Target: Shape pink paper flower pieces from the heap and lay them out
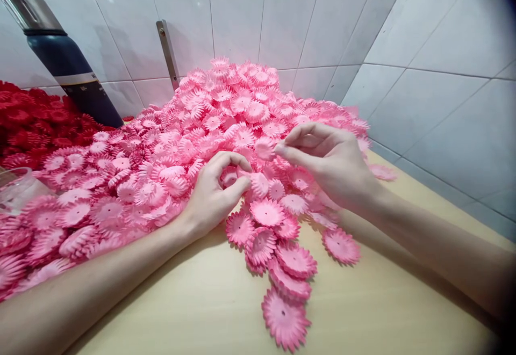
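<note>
A big heap of pink artificial flower discs (237,105) with scalloped edges and small centre holes lies under and around both hands. My left hand (212,194) rests at the heap's front edge, thumb and index finger pinched on a pink flower disc (258,185), partly hidden by the fingers. To its right, my right hand (336,164) is raised over the heap, its thumb and fingertips closed on another pink flower disc (264,149). In front of my hands, several discs trail toward me, the nearest flower disc (285,317) lying flat.
A dark blue bottle (76,70) with a steel cap stands at the back left, beside a red flower pile (36,124). A clear plastic container (20,191) sits at the left edge. Tiled walls (237,16) bound the wooden table (181,301) behind and right. A metal strip (167,54) leans there.
</note>
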Demonstrator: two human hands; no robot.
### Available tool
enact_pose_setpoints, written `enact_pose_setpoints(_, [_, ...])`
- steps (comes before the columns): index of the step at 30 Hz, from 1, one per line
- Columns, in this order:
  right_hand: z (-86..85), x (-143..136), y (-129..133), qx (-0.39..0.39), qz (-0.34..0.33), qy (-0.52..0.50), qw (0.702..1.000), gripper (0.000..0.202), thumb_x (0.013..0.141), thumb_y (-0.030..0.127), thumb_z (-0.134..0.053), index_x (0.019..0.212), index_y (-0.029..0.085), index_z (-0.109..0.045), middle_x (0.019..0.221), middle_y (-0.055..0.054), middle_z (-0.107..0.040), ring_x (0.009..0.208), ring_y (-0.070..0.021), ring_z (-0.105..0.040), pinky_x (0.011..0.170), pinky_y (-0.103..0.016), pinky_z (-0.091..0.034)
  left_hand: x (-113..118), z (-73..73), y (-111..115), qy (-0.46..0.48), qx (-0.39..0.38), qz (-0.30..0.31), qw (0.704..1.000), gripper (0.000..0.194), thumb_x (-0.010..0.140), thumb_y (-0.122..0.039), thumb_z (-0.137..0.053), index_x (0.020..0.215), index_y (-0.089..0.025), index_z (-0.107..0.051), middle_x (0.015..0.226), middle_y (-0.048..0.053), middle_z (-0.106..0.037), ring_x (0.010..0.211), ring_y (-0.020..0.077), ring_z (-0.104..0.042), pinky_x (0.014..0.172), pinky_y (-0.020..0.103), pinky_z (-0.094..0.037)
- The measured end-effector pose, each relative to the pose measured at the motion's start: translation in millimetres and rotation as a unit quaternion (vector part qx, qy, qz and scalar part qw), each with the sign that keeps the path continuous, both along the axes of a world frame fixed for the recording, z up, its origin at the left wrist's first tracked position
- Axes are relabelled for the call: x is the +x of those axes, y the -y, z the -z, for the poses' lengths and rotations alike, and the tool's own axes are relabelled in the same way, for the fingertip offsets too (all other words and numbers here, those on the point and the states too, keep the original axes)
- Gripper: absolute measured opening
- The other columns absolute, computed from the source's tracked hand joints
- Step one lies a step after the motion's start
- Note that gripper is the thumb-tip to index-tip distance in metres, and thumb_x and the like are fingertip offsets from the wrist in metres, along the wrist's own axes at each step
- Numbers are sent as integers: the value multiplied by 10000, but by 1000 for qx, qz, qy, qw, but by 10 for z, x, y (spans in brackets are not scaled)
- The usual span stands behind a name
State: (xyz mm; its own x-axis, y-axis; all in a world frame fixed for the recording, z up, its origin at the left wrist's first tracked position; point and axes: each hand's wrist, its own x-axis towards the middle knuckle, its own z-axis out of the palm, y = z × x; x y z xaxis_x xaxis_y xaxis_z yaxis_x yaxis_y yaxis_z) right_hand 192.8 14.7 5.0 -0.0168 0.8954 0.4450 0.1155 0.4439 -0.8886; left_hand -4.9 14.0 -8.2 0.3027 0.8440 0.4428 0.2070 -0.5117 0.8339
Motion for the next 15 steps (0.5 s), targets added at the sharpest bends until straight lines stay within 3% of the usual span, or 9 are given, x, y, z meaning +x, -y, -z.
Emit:
enact_pose_setpoints(5, [-23,-127,129,-22,-100,22,995,206,700,307,-805,823,213,-669,824,-17,-691,760,-168,-679,688,-309,-597,9,-14,4,-37,32,-1,999,166,849,-297,-635,773,-149,-627,887,51,-606,872,159,-573,829,285,-447])
enact_pose_setpoints(15, [-27,-105,122,-53,-122,13,991,201,691,256,-814,825,204,-675,790,-1,-710,706,-145,-689,626,-260,-583,1,9,-28,-63,50,25,996,103,896,-242,-578,845,-157,-606,904,38,-601,899,152,-564,862,290,-431])
